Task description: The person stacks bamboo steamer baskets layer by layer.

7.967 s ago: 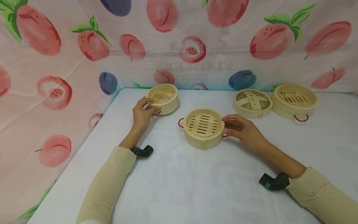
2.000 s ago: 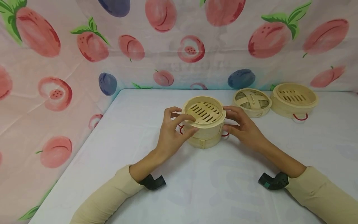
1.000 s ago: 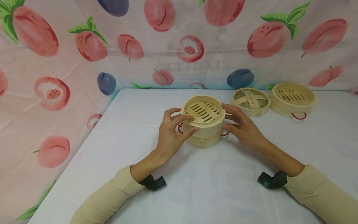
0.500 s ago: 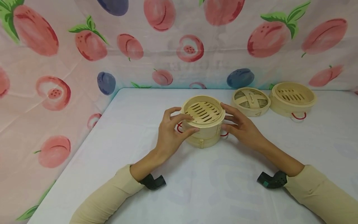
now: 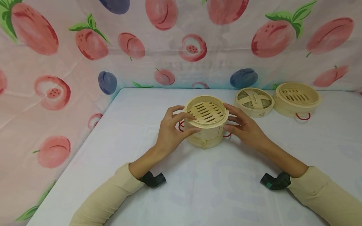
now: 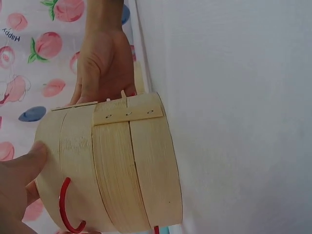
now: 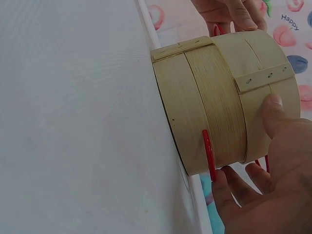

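Observation:
Two bamboo steamer baskets stand stacked mid-table. The upper steamer basket (image 5: 210,133) shows its slatted floor and plain wall; under it sits the lower steamer basket (image 5: 212,143), with red side handles at the stack's sides. My left hand (image 5: 171,131) grips the upper basket's left side, a finger over the rim and the thumb on the outer wall. On the other side, my right hand (image 5: 246,128) holds the upper basket, its thumb (image 7: 274,109) pressed to the wall near a stapled seam. The right wrist view shows fingertips close to a lower red handle (image 7: 208,153).
Behind my right hand stands a bamboo steamer lid (image 5: 254,103) with a woven top. Right beside it is another steamer basket (image 5: 297,100) with a red handle. A fruit-patterned cloth (image 5: 220,62) hangs along the white table's (image 5: 215,188) back and left sides.
My left hand has brought the smaller-looking basket from the back left onto the middle one. My right hand has shifted up to the upper basket. Over the last second, both hands barely move.

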Demonstrator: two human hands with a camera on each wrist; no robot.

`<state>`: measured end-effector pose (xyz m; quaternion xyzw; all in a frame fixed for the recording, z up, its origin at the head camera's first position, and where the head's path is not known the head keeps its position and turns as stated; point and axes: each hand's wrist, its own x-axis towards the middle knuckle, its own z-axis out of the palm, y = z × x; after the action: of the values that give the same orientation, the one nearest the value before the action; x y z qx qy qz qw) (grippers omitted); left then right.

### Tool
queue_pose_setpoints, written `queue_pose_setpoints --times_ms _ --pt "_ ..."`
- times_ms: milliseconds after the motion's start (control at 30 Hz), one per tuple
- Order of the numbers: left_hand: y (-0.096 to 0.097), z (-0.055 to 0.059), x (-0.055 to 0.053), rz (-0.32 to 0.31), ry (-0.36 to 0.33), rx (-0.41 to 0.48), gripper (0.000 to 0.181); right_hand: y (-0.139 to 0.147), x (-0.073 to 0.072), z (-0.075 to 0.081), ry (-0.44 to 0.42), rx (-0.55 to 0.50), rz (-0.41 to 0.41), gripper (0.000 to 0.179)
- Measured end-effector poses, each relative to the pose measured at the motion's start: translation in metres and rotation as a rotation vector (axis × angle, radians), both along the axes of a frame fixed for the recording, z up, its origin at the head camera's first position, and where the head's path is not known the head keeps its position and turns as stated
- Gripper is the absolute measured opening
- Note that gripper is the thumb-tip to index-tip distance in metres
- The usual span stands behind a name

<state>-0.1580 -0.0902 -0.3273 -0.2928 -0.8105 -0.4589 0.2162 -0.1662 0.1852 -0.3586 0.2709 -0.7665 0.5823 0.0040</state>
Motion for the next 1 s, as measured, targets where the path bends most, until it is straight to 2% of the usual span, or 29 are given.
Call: queue_pose_setpoints --times_ms 367,1000 --pt "-0.004 -0.001 -0.003 -0.031 -0.034 -0.002 0.031 0.000 0.000 0.001 0.002 0.004 0.000 0.072" --pt "-0.014 -0.002 -0.010 -0.103 -0.013 -0.028 0.031 -0.001 0.003 -0.002 0.000 0.036 -0.021 0.070"
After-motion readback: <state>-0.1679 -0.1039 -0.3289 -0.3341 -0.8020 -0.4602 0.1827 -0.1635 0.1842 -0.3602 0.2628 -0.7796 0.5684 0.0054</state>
